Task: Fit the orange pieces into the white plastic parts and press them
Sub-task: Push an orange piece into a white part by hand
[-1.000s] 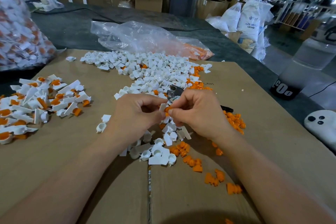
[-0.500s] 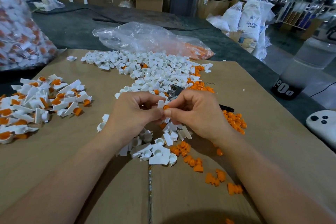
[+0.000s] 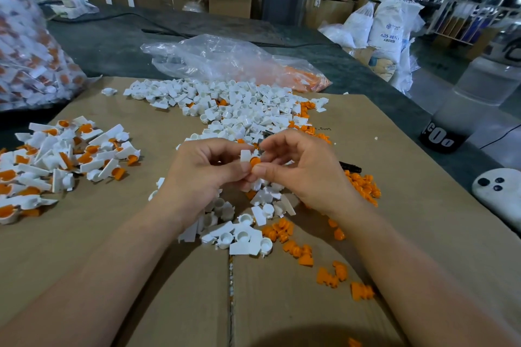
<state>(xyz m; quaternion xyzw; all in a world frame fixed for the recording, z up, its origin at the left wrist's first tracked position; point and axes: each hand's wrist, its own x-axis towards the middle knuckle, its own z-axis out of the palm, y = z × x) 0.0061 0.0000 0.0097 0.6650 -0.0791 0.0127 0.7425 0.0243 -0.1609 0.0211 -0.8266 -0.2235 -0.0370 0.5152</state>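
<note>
Closest to the person, loose orange pieces lie on the cardboard, just beside a small heap of white parts. Above that heap the two hands meet. The left hand has its fingers curled and pinches one white part. The right hand pinches one orange piece between thumb and first finger, and its other fingers are loosely bent. The orange piece touches the white part, but I cannot tell if it is all the way in.

This looks like the push-in step. To do it well, hold the white part tight so it does not spin. Line the orange piece up straight with the round cup, then push with the thumb till it sits flat. If it goes in tilted it may jam or pop out, so straighten it first.

Off to the left is a pile of done parts with orange in them. Farther back is the big pile of white parts, then a clear bag on the dark counter.
</note>
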